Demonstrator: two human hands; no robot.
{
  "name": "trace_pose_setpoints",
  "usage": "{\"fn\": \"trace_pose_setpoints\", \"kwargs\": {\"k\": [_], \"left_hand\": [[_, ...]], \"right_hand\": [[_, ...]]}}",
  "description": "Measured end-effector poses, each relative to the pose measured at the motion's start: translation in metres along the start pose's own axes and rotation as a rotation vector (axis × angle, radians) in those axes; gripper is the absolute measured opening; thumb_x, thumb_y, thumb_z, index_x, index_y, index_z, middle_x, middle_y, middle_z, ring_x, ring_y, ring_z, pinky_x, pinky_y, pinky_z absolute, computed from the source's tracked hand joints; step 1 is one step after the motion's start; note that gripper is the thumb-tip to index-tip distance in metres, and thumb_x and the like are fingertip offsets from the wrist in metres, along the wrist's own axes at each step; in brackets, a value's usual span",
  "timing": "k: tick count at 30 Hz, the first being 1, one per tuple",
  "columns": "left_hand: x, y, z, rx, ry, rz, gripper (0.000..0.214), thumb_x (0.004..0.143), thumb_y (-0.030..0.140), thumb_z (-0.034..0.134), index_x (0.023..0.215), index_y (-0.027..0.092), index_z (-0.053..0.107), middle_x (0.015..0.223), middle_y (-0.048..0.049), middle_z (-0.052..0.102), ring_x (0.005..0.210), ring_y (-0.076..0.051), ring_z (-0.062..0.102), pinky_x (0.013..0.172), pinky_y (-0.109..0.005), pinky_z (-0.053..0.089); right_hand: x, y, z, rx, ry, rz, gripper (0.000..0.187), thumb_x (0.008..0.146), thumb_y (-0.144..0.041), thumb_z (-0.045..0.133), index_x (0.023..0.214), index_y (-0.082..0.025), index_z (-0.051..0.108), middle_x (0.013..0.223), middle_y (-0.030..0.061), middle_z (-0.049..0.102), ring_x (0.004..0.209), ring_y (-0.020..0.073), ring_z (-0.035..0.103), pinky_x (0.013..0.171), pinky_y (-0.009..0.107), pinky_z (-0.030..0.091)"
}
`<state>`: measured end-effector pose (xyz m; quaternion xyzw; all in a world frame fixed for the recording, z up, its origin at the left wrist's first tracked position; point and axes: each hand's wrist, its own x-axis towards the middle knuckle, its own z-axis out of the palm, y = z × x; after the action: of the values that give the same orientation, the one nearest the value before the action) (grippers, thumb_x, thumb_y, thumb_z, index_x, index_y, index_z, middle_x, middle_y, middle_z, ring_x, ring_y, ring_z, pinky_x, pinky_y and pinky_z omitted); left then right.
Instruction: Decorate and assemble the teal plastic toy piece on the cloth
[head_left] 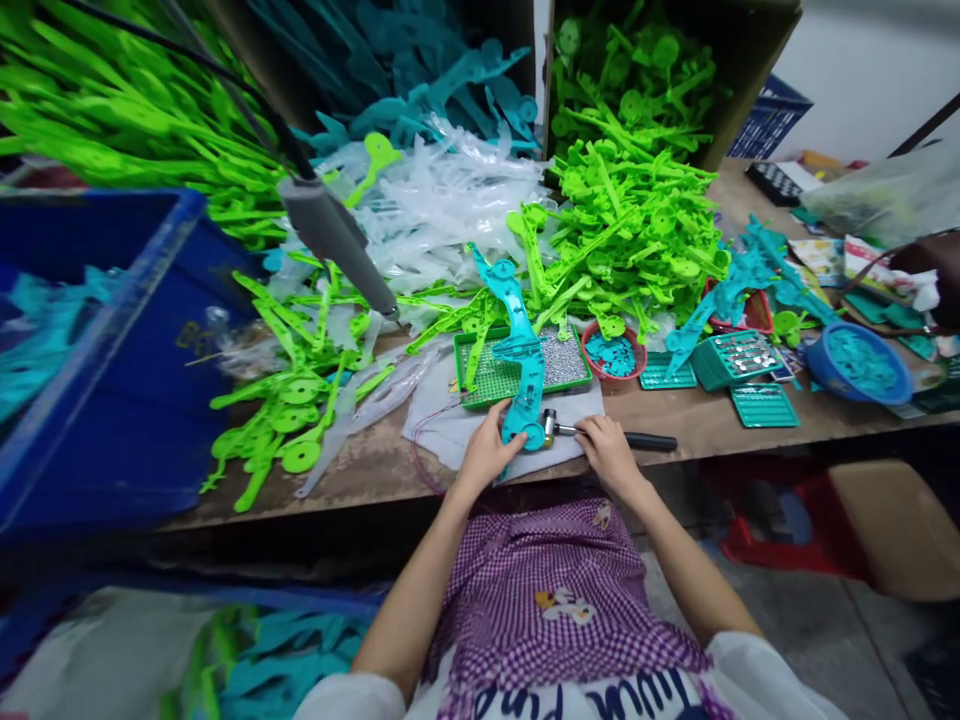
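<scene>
My left hand (487, 447) is closed on the near end of a long, flat turquoise plastic part (531, 385), its thumb on the round end. The part stretches away from me over a green tray (491, 385) of small metal pieces. My right hand (609, 452) has its fingers closed over the metal shaft of a small hammer (651, 441). The hammer's head (550, 428) lies beside the part's round end, above a white cloth (439, 415). Which face of the hammer touches anything cannot be made out.
A hanging grey electric screwdriver (337, 245) points down left of the tray. Lime-green plastic parts (637, 220) are heaped at the back. A blue bin (172, 300) stands at left. A red bowl (615, 362), teal trays (763, 405) and a blue bowl (817, 360) are at right.
</scene>
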<state>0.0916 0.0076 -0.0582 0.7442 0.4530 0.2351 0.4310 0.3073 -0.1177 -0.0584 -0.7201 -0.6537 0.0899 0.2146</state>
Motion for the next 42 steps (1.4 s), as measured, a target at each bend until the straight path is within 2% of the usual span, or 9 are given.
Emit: {"fn": "trace_pose_setpoints", "kwargs": {"k": [7,10,15,18,24,28,31,36,42], "left_hand": [[-0.009,0.005,0.030,-0.015,0.000,0.002,0.049,0.075,0.032,0.068,0.121,0.017,0.058,0.106,-0.0083,0.071,0.094,-0.025,0.067,0.085,-0.038,0.053],[-0.009,0.005,0.036,0.022,0.031,-0.005,0.048,0.077,0.031,0.066,0.123,0.017,0.058,0.112,-0.0103,0.070,0.101,-0.027,0.066,0.090,-0.041,0.051],[-0.013,0.009,0.039,0.073,0.086,0.023,0.047,0.079,0.029,0.064,0.125,0.020,0.057,0.120,-0.0097,0.068,0.110,-0.027,0.063,0.096,-0.039,0.049],[-0.018,0.012,0.041,0.113,0.116,0.014,0.045,0.081,0.028,0.062,0.125,0.020,0.057,0.119,-0.0099,0.068,0.112,-0.027,0.063,0.096,-0.039,0.050],[-0.016,0.011,0.041,0.092,0.120,0.007,0.041,0.079,0.028,0.064,0.119,0.019,0.058,0.112,-0.0097,0.070,0.104,-0.027,0.066,0.090,-0.038,0.051],[-0.013,0.011,0.037,0.088,0.086,-0.035,0.034,0.077,0.029,0.065,0.110,0.021,0.060,0.095,-0.0061,0.072,0.089,-0.025,0.068,0.080,-0.035,0.052],[-0.013,0.013,0.034,0.083,0.081,-0.033,0.033,0.078,0.030,0.063,0.109,0.021,0.060,0.093,-0.0050,0.071,0.087,-0.024,0.068,0.077,-0.034,0.051],[-0.014,0.010,0.034,0.093,0.118,-0.010,0.032,0.077,0.034,0.064,0.106,0.021,0.060,0.092,-0.0047,0.071,0.084,-0.023,0.067,0.075,-0.032,0.050],[-0.010,0.003,0.036,0.111,0.129,-0.024,0.037,0.074,0.040,0.064,0.106,0.021,0.060,0.087,-0.0036,0.072,0.079,-0.023,0.068,0.071,-0.031,0.050]], "right_hand": [[0.011,0.041,-0.028,-0.150,0.097,0.181,0.031,0.098,-0.030,0.042,0.106,-0.016,0.068,0.100,0.0150,0.067,0.095,0.0282,0.059,0.080,0.040,0.041],[0.012,0.007,-0.054,-0.043,0.210,0.147,0.035,0.097,-0.033,0.043,0.121,-0.018,0.063,0.117,0.0158,0.066,0.108,0.0294,0.059,0.089,0.045,0.043],[0.023,-0.086,-0.121,0.343,0.077,-0.327,0.029,0.097,-0.029,0.046,0.115,-0.031,0.068,0.112,0.0048,0.070,0.106,0.0220,0.063,0.097,0.042,0.046],[0.040,-0.096,-0.116,0.382,0.052,-0.337,0.028,0.096,-0.031,0.047,0.113,-0.030,0.069,0.112,0.0048,0.070,0.107,0.0226,0.064,0.097,0.043,0.048],[0.056,-0.045,0.004,0.313,0.081,-0.068,0.033,0.094,-0.030,0.051,0.123,-0.022,0.066,0.130,0.0115,0.064,0.121,0.0255,0.058,0.104,0.046,0.046],[0.046,-0.038,0.028,0.353,0.113,-0.081,0.036,0.096,-0.028,0.047,0.128,-0.022,0.063,0.138,0.0112,0.059,0.128,0.0235,0.054,0.108,0.044,0.043],[0.038,-0.028,0.002,0.379,0.167,-0.083,0.036,0.095,-0.034,0.050,0.127,-0.024,0.063,0.134,0.0100,0.062,0.125,0.0226,0.056,0.106,0.042,0.044],[0.028,0.050,-0.079,0.211,0.622,0.244,0.032,0.094,-0.042,0.049,0.101,-0.018,0.070,0.098,0.0118,0.072,0.093,0.0233,0.065,0.085,0.039,0.051],[0.035,0.165,-0.153,-0.174,0.633,0.473,0.030,0.090,-0.035,0.050,0.086,-0.015,0.072,0.087,0.0136,0.072,0.083,0.0255,0.062,0.081,0.039,0.047]]}}
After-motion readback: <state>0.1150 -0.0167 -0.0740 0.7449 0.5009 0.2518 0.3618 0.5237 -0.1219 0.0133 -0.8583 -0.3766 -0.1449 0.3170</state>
